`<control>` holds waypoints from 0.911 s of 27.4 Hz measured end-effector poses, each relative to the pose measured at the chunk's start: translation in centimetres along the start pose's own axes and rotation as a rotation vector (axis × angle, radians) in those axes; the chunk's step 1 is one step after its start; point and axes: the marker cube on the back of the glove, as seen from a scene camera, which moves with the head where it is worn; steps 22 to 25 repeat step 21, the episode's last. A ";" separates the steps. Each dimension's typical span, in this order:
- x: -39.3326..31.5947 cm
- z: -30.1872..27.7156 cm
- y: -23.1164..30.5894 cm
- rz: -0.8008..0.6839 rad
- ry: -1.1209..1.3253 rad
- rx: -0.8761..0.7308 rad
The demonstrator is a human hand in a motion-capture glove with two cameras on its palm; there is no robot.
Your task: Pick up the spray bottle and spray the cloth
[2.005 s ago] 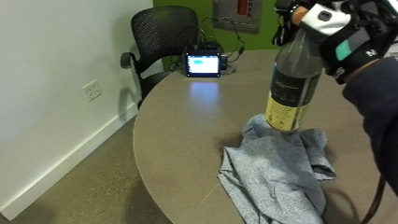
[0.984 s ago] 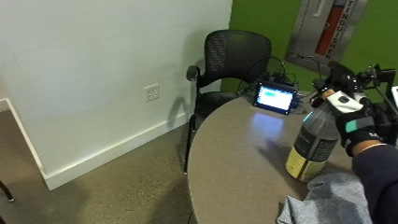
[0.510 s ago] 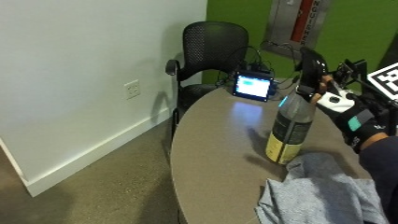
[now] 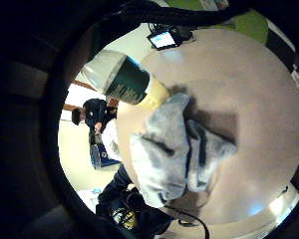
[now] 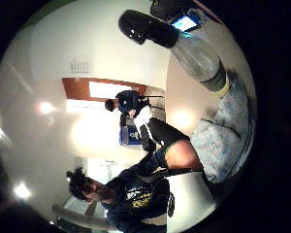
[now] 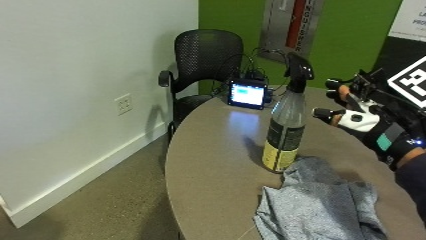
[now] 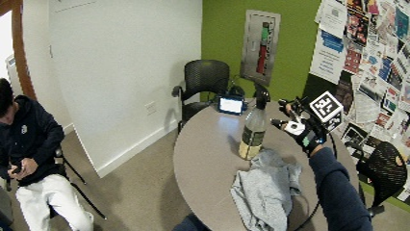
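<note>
Spray bottle (image 6: pixel 285 121): upright on the round grey bench (image 6: pixel 206 150), black trigger head on top, clear body, dark-and-yellow label low down. Its base stands just beside the edge of the grey cloth (image 6: pixel 319 207); whether the two touch cannot be told from the outside view. In the little-finger-side palm view the bottle (image 4: pixel 124 82) shows lying across the frame with its labelled end at the cloth (image 4: pixel 177 149).

Cloth: crumpled in a heap on the bench, on the near side of the bottle, partly spread toward the bench edge.

Right hand (image 6: pixel 363 117): gloved, raised above the bench to the side of the bottle's upper half, apart from it, nothing held. Fingers extended and spread, pointing toward the bottle head.

Beyond the bottle: a small monitor (image 6: pixel 247 93) with a lit blue screen stands at the far edge of the bench, cables behind it. A black mesh office chair (image 6: pixel 200 65) sits against the white wall past the bench.
</note>
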 end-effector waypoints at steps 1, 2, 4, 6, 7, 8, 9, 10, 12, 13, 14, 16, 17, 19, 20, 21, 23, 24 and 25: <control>0.0 0.2 0.1 -0.001 0.010 -0.008; 0.0 0.3 0.2 -0.004 0.022 -0.017; 0.1 0.7 0.5 -0.009 0.052 -0.034; 0.3 1.1 1.1 -0.007 0.101 -0.046; 0.4 1.2 1.6 -0.006 0.143 -0.051; 0.7 1.3 2.3 -0.007 0.201 -0.056; 1.0 1.4 3.1 -0.010 0.274 -0.059; 1.4 1.4 4.2 -0.013 0.354 -0.060; 2.1 1.3 7.1 -0.011 0.505 -0.058; 2.4 1.4 8.9 0.000 0.563 -0.057; 2.7 1.4 10.6 0.015 0.606 -0.056; 3.2 1.7 14.0 0.048 0.655 -0.053; 3.4 1.7 15.4 0.059 0.668 -0.050; 3.9 1.7 17.5 0.073 0.686 -0.041; 4.1 1.7 18.2 0.078 0.694 -0.036; 4.2 1.6 18.6 0.081 0.699 -0.034; 4.2 1.6 18.6 0.081 0.699 -0.034; 4.2 1.6 18.6 0.081 0.699 -0.034; 4.2 1.6 18.6 0.081 0.699 -0.034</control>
